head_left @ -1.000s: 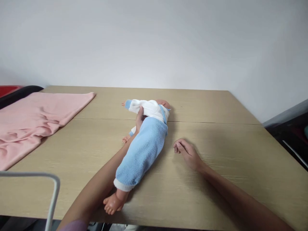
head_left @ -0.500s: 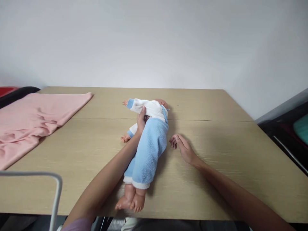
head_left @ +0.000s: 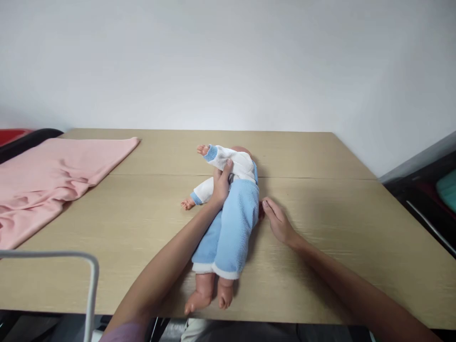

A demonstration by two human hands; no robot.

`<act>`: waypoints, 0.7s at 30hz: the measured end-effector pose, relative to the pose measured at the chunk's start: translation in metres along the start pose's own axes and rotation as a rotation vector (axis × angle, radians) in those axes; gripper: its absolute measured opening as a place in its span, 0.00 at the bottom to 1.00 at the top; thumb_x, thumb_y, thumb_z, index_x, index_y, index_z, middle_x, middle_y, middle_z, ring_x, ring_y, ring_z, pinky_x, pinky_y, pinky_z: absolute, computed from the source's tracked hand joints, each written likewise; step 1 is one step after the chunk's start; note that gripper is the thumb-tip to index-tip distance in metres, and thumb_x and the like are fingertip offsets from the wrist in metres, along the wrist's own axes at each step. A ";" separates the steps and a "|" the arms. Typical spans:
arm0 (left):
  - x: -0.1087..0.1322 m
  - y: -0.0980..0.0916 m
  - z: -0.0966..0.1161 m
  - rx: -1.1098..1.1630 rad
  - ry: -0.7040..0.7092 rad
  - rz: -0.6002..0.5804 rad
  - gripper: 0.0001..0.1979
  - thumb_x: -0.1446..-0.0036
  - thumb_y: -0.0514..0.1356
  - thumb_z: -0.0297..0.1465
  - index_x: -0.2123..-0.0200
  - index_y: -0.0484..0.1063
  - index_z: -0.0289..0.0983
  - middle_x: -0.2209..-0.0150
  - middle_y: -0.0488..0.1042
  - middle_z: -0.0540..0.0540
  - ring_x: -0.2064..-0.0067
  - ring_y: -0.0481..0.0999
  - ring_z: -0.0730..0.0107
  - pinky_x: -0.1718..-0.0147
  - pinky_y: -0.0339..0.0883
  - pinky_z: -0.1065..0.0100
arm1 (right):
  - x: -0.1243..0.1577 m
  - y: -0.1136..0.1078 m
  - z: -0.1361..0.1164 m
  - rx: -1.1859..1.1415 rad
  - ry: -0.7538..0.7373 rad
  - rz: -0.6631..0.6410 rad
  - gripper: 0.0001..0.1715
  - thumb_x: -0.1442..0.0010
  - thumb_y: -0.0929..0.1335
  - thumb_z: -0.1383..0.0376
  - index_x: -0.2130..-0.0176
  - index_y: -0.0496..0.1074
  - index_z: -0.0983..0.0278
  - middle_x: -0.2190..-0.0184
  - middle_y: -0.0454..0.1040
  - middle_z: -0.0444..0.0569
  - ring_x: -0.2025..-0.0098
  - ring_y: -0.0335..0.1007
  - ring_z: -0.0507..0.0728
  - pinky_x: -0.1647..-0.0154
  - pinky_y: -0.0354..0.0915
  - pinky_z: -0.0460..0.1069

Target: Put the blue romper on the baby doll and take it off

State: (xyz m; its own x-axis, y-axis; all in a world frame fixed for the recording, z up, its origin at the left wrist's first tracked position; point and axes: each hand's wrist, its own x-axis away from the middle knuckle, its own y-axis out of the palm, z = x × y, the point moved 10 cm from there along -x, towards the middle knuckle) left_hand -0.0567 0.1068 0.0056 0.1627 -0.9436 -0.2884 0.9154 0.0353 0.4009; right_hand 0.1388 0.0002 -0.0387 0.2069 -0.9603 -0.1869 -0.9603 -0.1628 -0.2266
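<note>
A baby doll in a white top and light blue trousers lies tilted on its side on the wooden table, its head away from me and its bare feet near the front edge. My left hand grips the doll's torso at the waist, thumb on the white top, the other fingers partly hidden. Just right of the doll's hip is my right hand, its fingers curled and partly hidden behind the blue cloth; what they hold, if anything, does not show.
A pink cloth lies wrinkled on the left of the table. A white bent tube stands at the lower left. Dark objects are beyond the right edge, and a red and black one at the far left. A pale wall rises behind.
The doll has shifted to the right with my left hand on it and rolled somewhat flatter, its feet now apart. My right hand has moved slightly right, and the doll's hip now meets its fingers.
</note>
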 end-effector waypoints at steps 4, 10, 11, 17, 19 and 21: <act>0.006 0.010 0.001 -0.095 0.023 -0.021 0.34 0.39 0.71 0.59 0.44 0.77 0.38 0.40 0.83 0.38 0.32 0.77 0.44 0.30 0.67 0.47 | 0.008 -0.011 -0.002 0.024 0.000 -0.017 0.31 0.21 0.61 0.38 0.66 0.70 0.56 0.71 0.75 0.44 0.65 0.72 0.60 0.59 0.68 0.55; 0.013 0.039 -0.003 -0.280 0.067 -0.203 0.29 0.34 0.67 0.58 0.48 0.79 0.38 0.42 0.83 0.37 0.37 0.79 0.42 0.31 0.67 0.44 | 0.020 -0.040 0.021 -0.120 0.120 0.060 0.30 0.26 0.66 0.36 0.62 0.78 0.57 0.69 0.76 0.48 0.66 0.71 0.61 0.61 0.69 0.57; 0.014 0.043 -0.003 -0.316 0.081 -0.234 0.28 0.32 0.66 0.57 0.48 0.79 0.38 0.42 0.83 0.37 0.38 0.79 0.42 0.31 0.68 0.43 | 0.020 -0.045 0.029 -0.183 0.175 0.088 0.31 0.28 0.67 0.35 0.61 0.78 0.57 0.68 0.76 0.48 0.67 0.71 0.61 0.63 0.70 0.56; 0.031 0.079 0.007 -0.516 0.293 -0.442 0.19 0.28 0.63 0.45 0.45 0.76 0.36 0.41 0.81 0.33 0.37 0.79 0.41 0.33 0.69 0.43 | 0.017 -0.061 0.056 -0.430 0.426 0.123 0.31 0.31 0.65 0.34 0.55 0.79 0.55 0.61 0.84 0.54 0.65 0.80 0.64 0.65 0.77 0.57; 0.039 0.092 0.008 -0.588 0.361 -0.512 0.20 0.28 0.62 0.42 0.42 0.74 0.36 0.41 0.80 0.31 0.39 0.78 0.42 0.35 0.70 0.43 | 0.017 -0.063 0.060 -0.485 0.485 0.118 0.32 0.29 0.64 0.36 0.52 0.80 0.56 0.58 0.85 0.55 0.62 0.82 0.65 0.60 0.80 0.59; 0.048 0.104 0.005 -0.664 0.396 -0.600 0.20 0.29 0.62 0.41 0.40 0.72 0.37 0.43 0.79 0.32 0.41 0.78 0.43 0.37 0.71 0.43 | 0.017 -0.064 0.063 -0.507 0.517 0.107 0.33 0.28 0.62 0.36 0.50 0.81 0.56 0.55 0.86 0.57 0.59 0.84 0.66 0.56 0.80 0.61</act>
State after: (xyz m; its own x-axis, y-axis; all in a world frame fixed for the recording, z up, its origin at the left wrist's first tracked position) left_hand 0.0447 0.0640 0.0381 -0.3970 -0.6908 -0.6043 0.8878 -0.1219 -0.4438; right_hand 0.2154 0.0089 -0.0878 0.1123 -0.9407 0.3201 -0.9650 -0.0265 0.2609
